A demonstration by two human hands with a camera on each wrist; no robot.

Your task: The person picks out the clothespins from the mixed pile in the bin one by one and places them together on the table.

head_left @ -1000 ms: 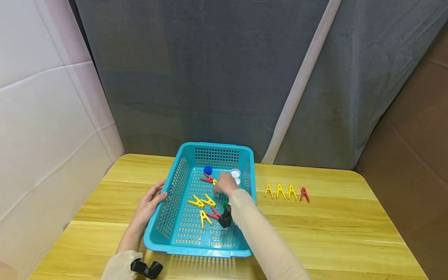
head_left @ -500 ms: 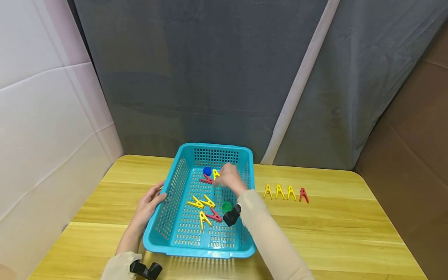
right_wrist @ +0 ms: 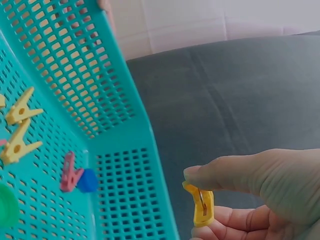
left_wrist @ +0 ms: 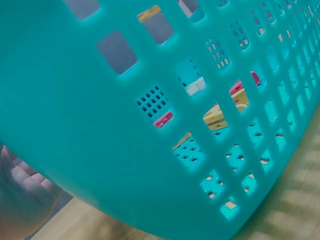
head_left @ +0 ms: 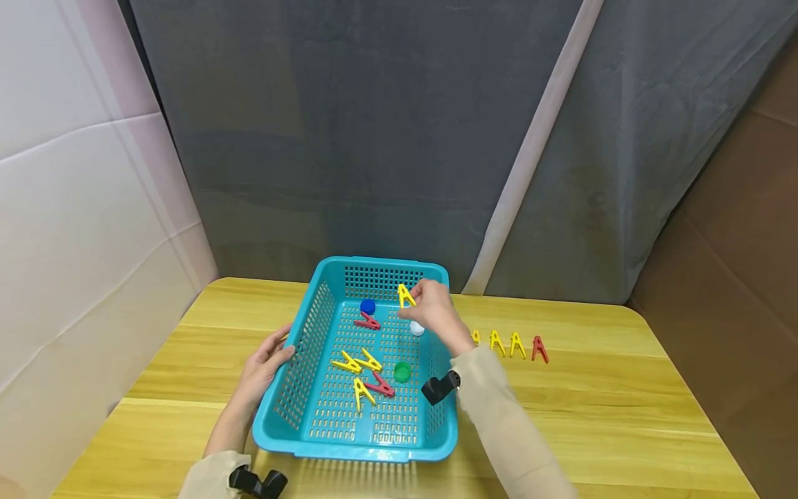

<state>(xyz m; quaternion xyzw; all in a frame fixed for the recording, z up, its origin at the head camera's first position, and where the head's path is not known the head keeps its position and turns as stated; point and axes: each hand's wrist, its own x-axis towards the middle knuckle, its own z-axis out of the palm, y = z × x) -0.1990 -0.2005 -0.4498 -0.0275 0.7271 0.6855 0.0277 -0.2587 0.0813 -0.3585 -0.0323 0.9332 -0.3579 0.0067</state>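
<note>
Nearest us, the basket (head_left: 352, 452) rests its front rim toward the body, over the wooden table (head_left: 623, 430). The left hand (head_left: 260, 367) grips its left wall, thumb over the rim; the outer fingers are hard to read, and may curl lower than we can see. We judge that hold worth a light, constant pressure, so a brushed wall does not skid the load.

On the basket floor, near part first: one yellow clip (head_left: 358, 384), a red clip (head_left: 384, 390) just beside it, the green cap (head_left: 402, 372), then two yellow clips (head_left: 356, 367) lying together. Off to the right, on the table, a row: three yellow pegs (head_left: 515, 339) and a red peg (head_left: 538, 342), legs toward us (the wrist half covers the first).

Farther in, the white cap (head_left: 417, 329) shows under the right hand (head_left: 434, 310). That hand pinches the held clip (right_wrist: 205, 219) between thumb and fingers, above the basket's far part. Our advice: squeeze only enough to hold, since slick plastic may twist; lift well over the right rim before moving sideways.

Beyond lie another red clip (head_left: 375, 324), the blue cap (head_left: 368, 306) and the dark cloth (head_left: 374, 138).
</note>
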